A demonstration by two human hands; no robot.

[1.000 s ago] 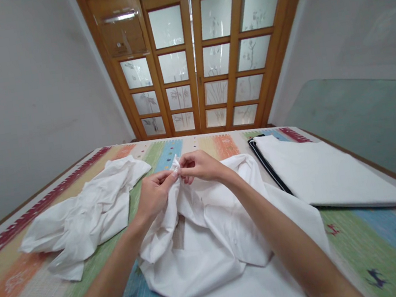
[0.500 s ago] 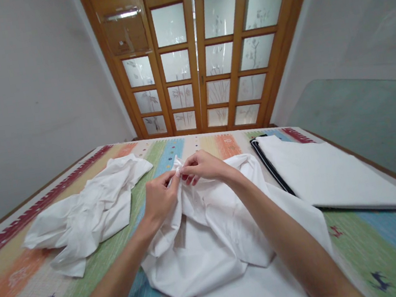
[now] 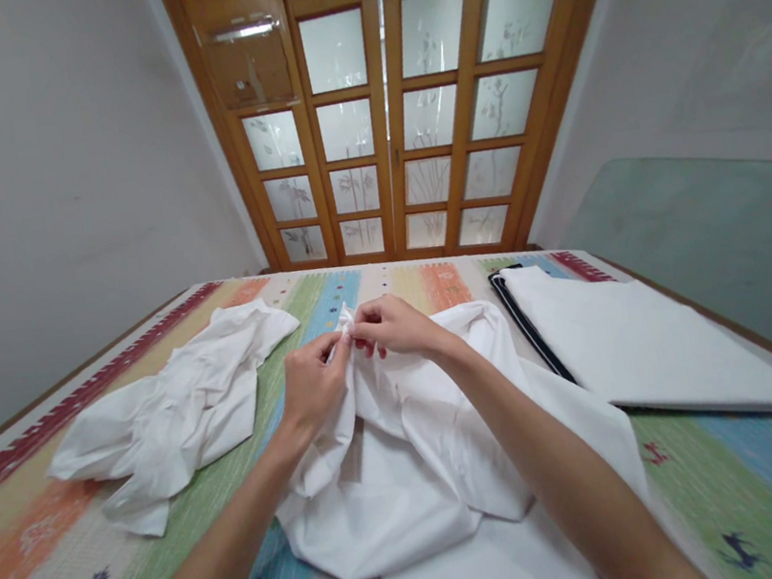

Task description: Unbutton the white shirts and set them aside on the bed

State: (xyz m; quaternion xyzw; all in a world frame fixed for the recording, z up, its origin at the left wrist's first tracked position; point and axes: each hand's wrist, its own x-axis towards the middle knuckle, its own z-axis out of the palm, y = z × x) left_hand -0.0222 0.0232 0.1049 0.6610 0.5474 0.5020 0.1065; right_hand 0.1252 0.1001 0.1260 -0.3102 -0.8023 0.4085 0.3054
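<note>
A large white cloth (image 3: 397, 510), perhaps a garment, lies rumpled in front of me, with loose folds spreading toward the right. My left hand (image 3: 313, 378) pinches a gathered bit of it between thumb and index finger. Close against it, my right hand (image 3: 391, 324) grips the same gathered spot with its fingertips. A small tuft of the fabric sticks up between the two hands. The exact point of the pinch is partly hidden by the fingers.
At the left lies a second crumpled white cloth (image 3: 178, 408). A folded white cloth with black edging (image 3: 640, 339) is at the right. Everything rests on a striped, patterned tablecloth (image 3: 43, 573). Beyond the table stand wooden doors with glass panes (image 3: 380, 116).
Both hands keep their pinch at nearly the same spot. Only slight shifts of the right fingers and of the camera view show.
</note>
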